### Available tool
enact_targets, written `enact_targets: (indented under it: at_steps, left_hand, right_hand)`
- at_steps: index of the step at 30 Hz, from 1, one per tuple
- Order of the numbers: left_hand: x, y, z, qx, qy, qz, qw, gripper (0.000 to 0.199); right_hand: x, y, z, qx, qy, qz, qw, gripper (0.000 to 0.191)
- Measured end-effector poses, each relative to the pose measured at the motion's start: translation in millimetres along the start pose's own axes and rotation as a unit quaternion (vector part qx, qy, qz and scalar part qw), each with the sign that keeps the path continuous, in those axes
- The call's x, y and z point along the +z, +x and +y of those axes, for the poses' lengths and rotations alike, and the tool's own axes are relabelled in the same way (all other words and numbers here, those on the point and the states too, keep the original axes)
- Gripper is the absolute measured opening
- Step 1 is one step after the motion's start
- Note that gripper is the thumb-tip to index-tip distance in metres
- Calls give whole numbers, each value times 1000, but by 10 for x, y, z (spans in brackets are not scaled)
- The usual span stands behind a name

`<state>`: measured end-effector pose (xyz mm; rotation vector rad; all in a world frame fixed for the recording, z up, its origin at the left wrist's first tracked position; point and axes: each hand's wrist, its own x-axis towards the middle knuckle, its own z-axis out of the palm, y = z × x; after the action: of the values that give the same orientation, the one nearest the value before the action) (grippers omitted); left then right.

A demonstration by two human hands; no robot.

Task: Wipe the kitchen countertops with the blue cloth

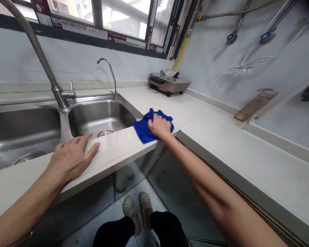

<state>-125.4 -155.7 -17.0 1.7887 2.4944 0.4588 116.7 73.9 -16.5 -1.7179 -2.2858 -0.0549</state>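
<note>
My right hand (159, 126) presses a blue cloth (143, 130) onto the white countertop (113, 145), close to the inner corner and just right of the sink. Its fingers are curled over the bunched cloth, and one flap of it spreads left toward the counter's front edge. My left hand (72, 156) rests on the counter's front strip before the sink, fingers stretched out and thumb apart, with nothing in it. Beyond that hand lies the double steel sink (64, 120).
A tall faucet (38, 51) rises behind the sink, with a slim tap (110, 68) to its right. An electric pan (168, 82) stands in the far corner. A brown board-like item (256, 105) leans against the right wall. Cabinet fronts (185, 178) are below the counter.
</note>
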Motion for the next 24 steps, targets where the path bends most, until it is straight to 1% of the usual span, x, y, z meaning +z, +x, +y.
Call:
enact_targets:
  at_steps: [1, 2, 4, 5, 6, 7, 8, 10, 12, 13, 14, 15, 16, 17, 18, 19, 21, 22, 24]
  left_hand:
    - [-2, -4, 7, 33, -9, 21, 999, 77]
    - [-4, -9, 16, 80, -21, 43, 996, 76]
    - [-9, -19, 35, 188, -51, 78, 978, 72]
    - [-13, -25, 44, 235, -67, 83, 966, 70]
    - [-18, -32, 49, 268, -82, 81, 956, 67]
    - [-23, -40, 52, 287, -97, 76, 950, 66]
    - [-28, -49, 50, 292, -111, 70, 948, 66]
    - [-40, -72, 39, 276, -137, 54, 950, 68]
    - [-55, -98, 25, 252, -156, 34, 955, 70]
    - [-64, -112, 21, 241, -159, 26, 957, 70]
    - [-72, -126, 20, 233, -161, 23, 959, 70]
    - [-80, -138, 22, 228, -160, 23, 960, 71]
    - [-88, -149, 26, 227, -155, 24, 961, 72]
    - [-94, -158, 31, 229, -148, 27, 962, 72]
    - [-100, -165, 35, 235, -139, 31, 961, 71]
    - [-107, -170, 38, 242, -131, 36, 961, 69]
    - [-126, -170, 37, 250, -114, 43, 960, 64]
    - [-140, -165, 38, 252, -106, 44, 961, 61]
    - [-172, -140, 63, 252, -87, 34, 963, 58]
  right_hand:
    - [-8, -113, -184, -25, 12, 0, 1000, 53]
    - [-16, -232, -361, -45, 27, 3, 999, 52]
    - [-33, -482, -688, -73, 59, 10, 996, 50]
    - [-41, -610, -836, -85, 74, 13, 994, 50]
    - [-48, -737, -974, -99, 89, 13, 991, 50]
    - [-55, -858, -1098, -116, 102, 11, 988, 50]
    - [-61, -968, -1206, -137, 116, 7, 984, 51]
    - [-72, -1133, -1356, -186, 144, -6, 972, 52]
    - [-83, -1200, -1379, -237, 186, -22, 953, 56]
    - [-89, -1194, -1328, -261, 219, -33, 939, 58]
    - [-96, -1165, -1229, -281, 263, -40, 922, 59]
    - [-101, -1120, -1078, -294, 310, -41, 903, 57]
    - [-108, -1065, -876, -304, 358, -35, 882, 53]
    - [-116, -1005, -627, -292, 392, 0, 872, 49]
    - [-126, -946, -336, -280, 395, 40, 874, 45]
    - [-140, -893, -12, -267, 368, 82, 887, 43]
    - [-178, -809, 691, -258, 253, 108, 926, 41]
    - [-197, -782, 1044, -249, 180, 97, 947, 43]
    - [-221, -755, 1694, -192, 62, 56, 978, 50]
